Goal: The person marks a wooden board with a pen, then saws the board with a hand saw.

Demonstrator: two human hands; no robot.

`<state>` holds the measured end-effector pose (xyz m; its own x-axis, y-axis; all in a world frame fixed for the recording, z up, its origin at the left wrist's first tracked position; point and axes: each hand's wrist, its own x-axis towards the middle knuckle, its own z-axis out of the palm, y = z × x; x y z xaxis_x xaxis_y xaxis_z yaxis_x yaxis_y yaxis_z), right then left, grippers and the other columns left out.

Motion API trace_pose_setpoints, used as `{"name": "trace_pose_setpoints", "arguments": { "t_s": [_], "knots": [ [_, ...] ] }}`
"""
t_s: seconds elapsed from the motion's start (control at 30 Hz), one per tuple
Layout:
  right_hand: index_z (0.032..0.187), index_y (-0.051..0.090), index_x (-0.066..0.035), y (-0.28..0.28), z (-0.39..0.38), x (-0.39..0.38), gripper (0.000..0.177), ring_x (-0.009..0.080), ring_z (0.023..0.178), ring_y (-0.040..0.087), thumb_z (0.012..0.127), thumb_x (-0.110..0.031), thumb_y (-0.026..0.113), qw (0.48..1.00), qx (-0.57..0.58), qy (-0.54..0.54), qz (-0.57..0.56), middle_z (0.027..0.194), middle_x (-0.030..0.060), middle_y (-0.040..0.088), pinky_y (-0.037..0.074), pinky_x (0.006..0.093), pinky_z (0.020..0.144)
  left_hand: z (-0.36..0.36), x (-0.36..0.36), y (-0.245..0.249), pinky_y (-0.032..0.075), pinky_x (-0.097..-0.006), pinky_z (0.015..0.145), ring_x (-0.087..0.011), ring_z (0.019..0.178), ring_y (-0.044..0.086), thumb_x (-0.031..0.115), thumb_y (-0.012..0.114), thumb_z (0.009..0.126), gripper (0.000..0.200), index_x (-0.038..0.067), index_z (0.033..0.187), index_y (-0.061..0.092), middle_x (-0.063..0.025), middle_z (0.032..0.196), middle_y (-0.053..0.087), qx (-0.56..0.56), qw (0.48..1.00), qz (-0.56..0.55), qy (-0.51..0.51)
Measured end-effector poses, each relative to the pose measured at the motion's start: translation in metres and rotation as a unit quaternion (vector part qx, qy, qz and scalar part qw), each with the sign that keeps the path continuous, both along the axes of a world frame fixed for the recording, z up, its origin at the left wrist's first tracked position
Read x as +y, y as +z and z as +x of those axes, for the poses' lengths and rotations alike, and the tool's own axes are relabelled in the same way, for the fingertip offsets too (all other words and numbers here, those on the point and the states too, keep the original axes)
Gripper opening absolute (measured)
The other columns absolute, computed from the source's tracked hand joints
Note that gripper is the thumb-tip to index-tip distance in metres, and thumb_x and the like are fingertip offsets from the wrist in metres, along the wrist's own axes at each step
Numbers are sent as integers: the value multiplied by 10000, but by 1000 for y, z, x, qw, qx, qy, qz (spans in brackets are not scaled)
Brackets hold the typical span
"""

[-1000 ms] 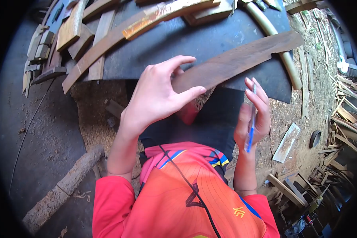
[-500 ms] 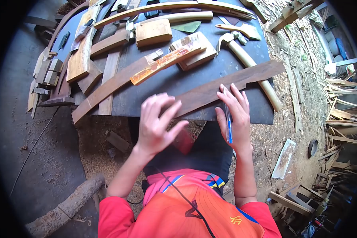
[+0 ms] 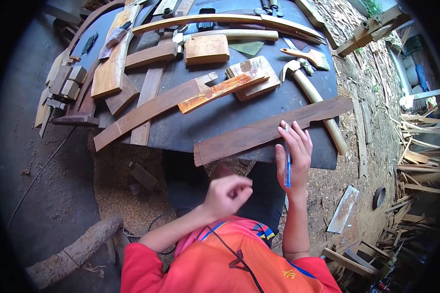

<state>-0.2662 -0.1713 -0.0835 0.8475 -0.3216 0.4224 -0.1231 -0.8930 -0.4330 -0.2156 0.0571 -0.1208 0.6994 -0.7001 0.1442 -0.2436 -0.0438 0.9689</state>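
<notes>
My right hand (image 3: pixel 296 158) holds a blue ballpoint pen (image 3: pixel 288 173) along its palm and fingers. Its fingertips rest at the near edge of a dark brown wooden board (image 3: pixel 259 128), which has a ragged notch toward its right end. In front of my shirt, off the table, my left hand (image 3: pixel 228 197) is curled closed, slightly blurred, and I see nothing in it. Beyond the board lies a long brown strip of wood (image 3: pixel 154 111), overlapped by an orange-stained piece (image 3: pixel 215 93). The board's right part lies over the handle of a claw hammer (image 3: pixel 315 95).
Wooden blocks (image 3: pixel 206 50), a paintbrush (image 3: pixel 308 57) and a long curved wooden strip (image 3: pixel 220 18) lie farther back on the dark table (image 3: pixel 181 132). At the left stands a log (image 3: pixel 78 246). Scrap wood (image 3: pixel 420 171) is piled at the right.
My left hand has left the board's left end, moved down toward my body and curled closed. My right hand keeps the pen beside the board. The whole view has shifted slightly.
</notes>
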Motion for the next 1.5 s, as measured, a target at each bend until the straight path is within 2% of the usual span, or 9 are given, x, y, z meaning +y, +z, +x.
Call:
{"name": "trace_pose_setpoints", "arguments": {
  "t_s": [0.07,0.13,0.3,0.73,0.87,1.0,1.17,1.3,1.5],
  "knots": [
    [1441,689,-95,0,-1,-1,392,368,1455,580,1070,-220,671,1000,7,4,2,1477,106,705,323,565,1271,5,-2,-30,540,-286,599,-130,711,718,311,690,1084,335,-20,1060,735,-137,962,799,362,931,-34,22],
    [1450,683,-92,1,-1,-1,396,367,1459,577,1096,-264,642,1000,8,6,6,1482,107,702,314,566,1276,22,-1,-38,551,-256,621,-145,761,732,557,543,1142,609,-31,1139,704,-158,1024,789,437,897,-61,40],
    [1481,654,-56,1,0,-2,531,385,1470,564,1185,-436,430,1000,-2,14,25,1472,131,703,290,569,1286,44,-13,-35,564,-276,637,-154,737,731,608,567,1114,633,-7,1111,718,-148,960,782,548,827,-125,27],
    [1463,664,-25,-7,-4,2,553,391,1450,587,1189,-442,427,999,-18,9,27,1452,148,719,318,561,1276,49,-14,-29,572,-271,624,-142,701,727,557,572,1133,564,17,1101,731,-120,905,779,472,877,-67,60],
    [1422,683,0,-9,-3,3,437,383,1406,619,1176,-315,507,997,-62,-7,49,1413,181,730,421,499,1222,51,-10,-34,575,-271,626,-149,711,736,609,556,1122,624,8,1113,725,-110,916,782,452,890,-61,34],
    [1290,720,12,-14,-2,0,380,269,1234,719,1189,-285,505,953,-189,-157,179,1270,157,790,485,427,1156,53,-5,-45,574,-266,634,-149,725,738,737,531,1048,755,11,1112,727,-107,935,782,425,903,-63,-9],
    [1138,726,-10,-6,6,-18,206,165,980,712,1135,-196,639,952,-153,-230,132,1040,89,822,531,336,955,58,-1,-56,566,-253,693,-127,789,733,846,467,970,883,19,1123,739,-92,1015,781,397,912,-65,-80],
    [1041,716,-6,-7,6,-30,206,169,948,712,1047,-200,783,952,-119,-260,113,1017,85,806,538,341,936,61,-1,-68,560,-245,727,-114,820,724,887,444,937,949,15,1159,747,-78,1051,777,401,903,-73,-132],
    [998,704,0,-18,10,-35,203,176,945,711,1017,-166,820,950,-127,-253,133,1004,99,793,548,344,949,63,-1,-74,560,-243,739,-111,822,719,904,445,918,983,8,1190,746,-82,1062,777,393,904,-78,-153]
  ]
}}
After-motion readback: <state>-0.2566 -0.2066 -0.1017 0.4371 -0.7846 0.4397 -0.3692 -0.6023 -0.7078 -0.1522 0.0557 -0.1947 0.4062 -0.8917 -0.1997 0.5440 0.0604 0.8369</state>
